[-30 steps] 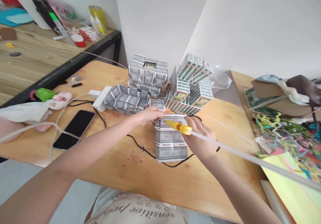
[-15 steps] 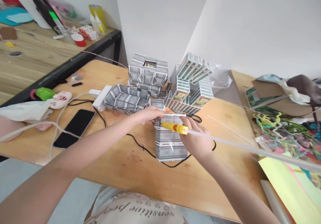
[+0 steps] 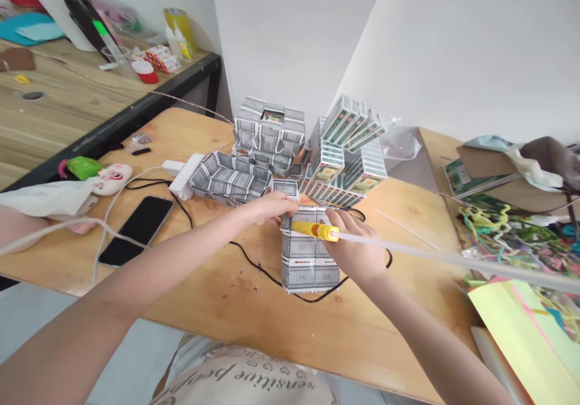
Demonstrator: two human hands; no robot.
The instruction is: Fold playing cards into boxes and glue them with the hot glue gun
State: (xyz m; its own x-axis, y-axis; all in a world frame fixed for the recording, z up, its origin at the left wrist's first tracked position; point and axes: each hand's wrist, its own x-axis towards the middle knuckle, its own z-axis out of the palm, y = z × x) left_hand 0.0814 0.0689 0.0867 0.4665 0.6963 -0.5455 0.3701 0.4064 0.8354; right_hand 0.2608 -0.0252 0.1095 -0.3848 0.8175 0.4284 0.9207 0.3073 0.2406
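A panel of grey-patterned playing cards (image 3: 304,277) lies on the table in front of me. My left hand (image 3: 275,207) is closed at its far left corner, fingertips pinching the card edge. Over the upper part of the panel is a yellow hot glue gun (image 3: 312,230), its nozzle pointing left. My right hand (image 3: 356,245) is closed around it; the handle is hidden beneath. A long translucent glue stick (image 3: 435,260) runs out of its back, across my right wrist. Just beyond my left hand lies a loose card piece (image 3: 285,188).
Behind stand an open card tray (image 3: 229,178), a larger card-built box (image 3: 269,127) and stacked green-and-white card boxes (image 3: 344,163). A phone (image 3: 136,231) and white power strip (image 3: 185,178) lie left. A black cord (image 3: 267,272) loops around the panel. Coloured scraps (image 3: 512,236) sit right.
The view has shifted very slightly. Both hands, the glue gun and the card panel stay in nearly the same places.
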